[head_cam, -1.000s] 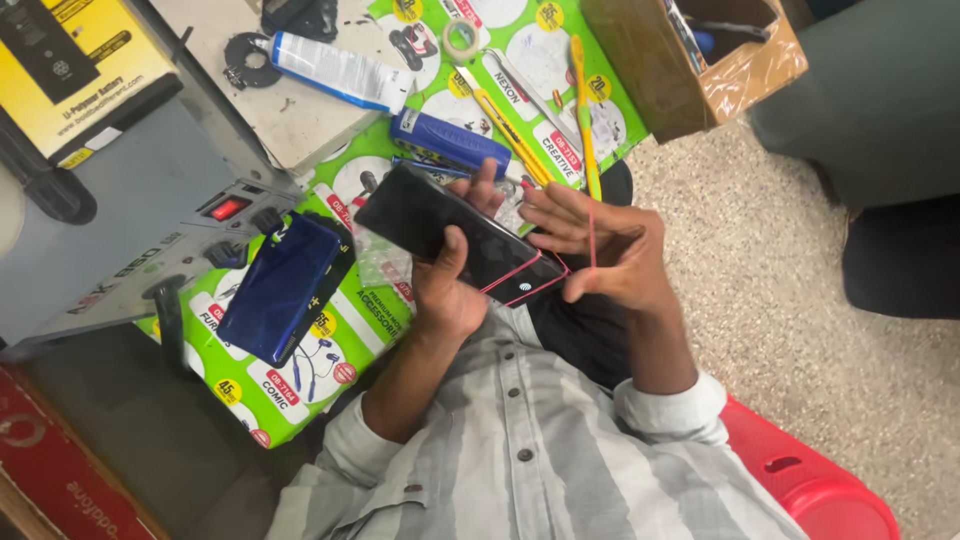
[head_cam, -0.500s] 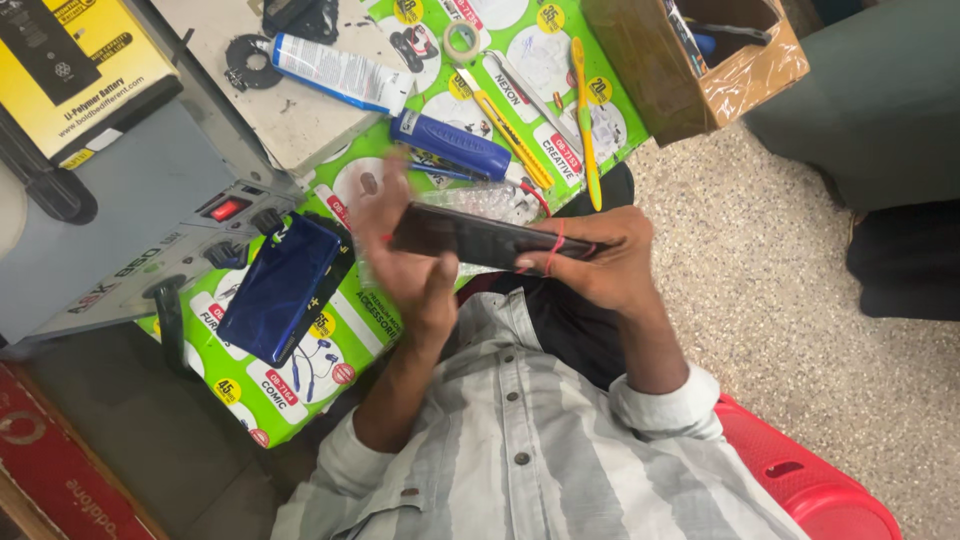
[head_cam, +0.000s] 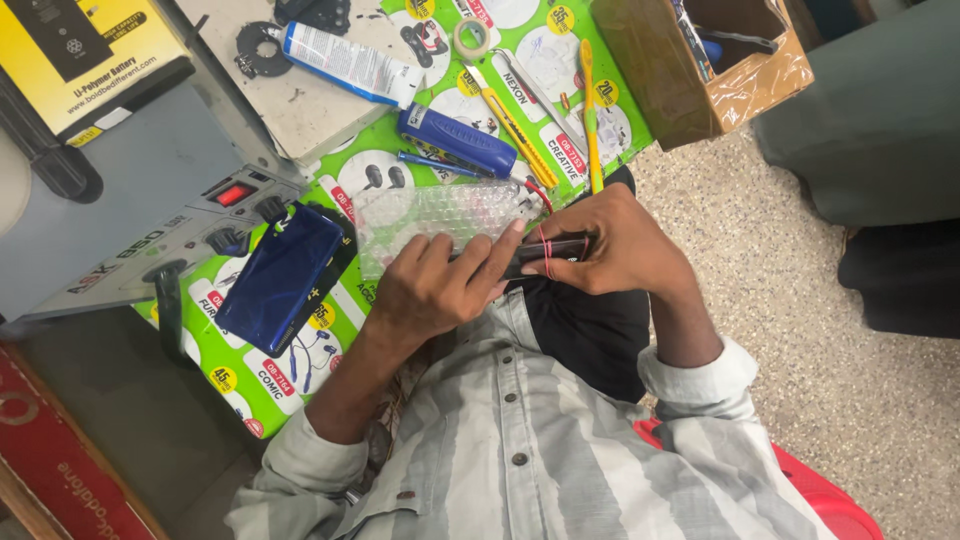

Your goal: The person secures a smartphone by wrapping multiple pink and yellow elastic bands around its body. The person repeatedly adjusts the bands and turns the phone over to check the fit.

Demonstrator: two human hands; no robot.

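I hold a dark phone (head_cam: 545, 250) edge-on over my lap, just off the near edge of the worktop (head_cam: 300, 110). My right hand (head_cam: 615, 250) is clenched around its right end, thumb on top, and a thin red band (head_cam: 546, 252) circles the phone where my fingers meet it. My left hand (head_cam: 440, 285) pinches the other end, fingers laid flat along the upper face. Just behind my left fingers a clear sheet of bubble wrap (head_cam: 440, 215) lies on the green printed sheet (head_cam: 290, 370) that covers this side of the worktop.

I judge that I am at the turning-and-checking step, with the phone held on its side so that I can look at the edge or feel along it. The next move calls for a steady grip at both ends and a slow roll of the wrists, so the thin body does not slip through the band or drop onto my lap.

A blue phone back (head_cam: 280, 275) lies face up near the left edge of the green sheet, touching the grey power box (head_cam: 150, 250). Further back lie a blue stapler (head_cam: 460, 140), a yellow cutter (head_cam: 515, 125), a yellow toothbrush (head_cam: 590, 110) and a white tube (head_cam: 345, 62); a cardboard box (head_cam: 700, 80) stands at the far right corner.
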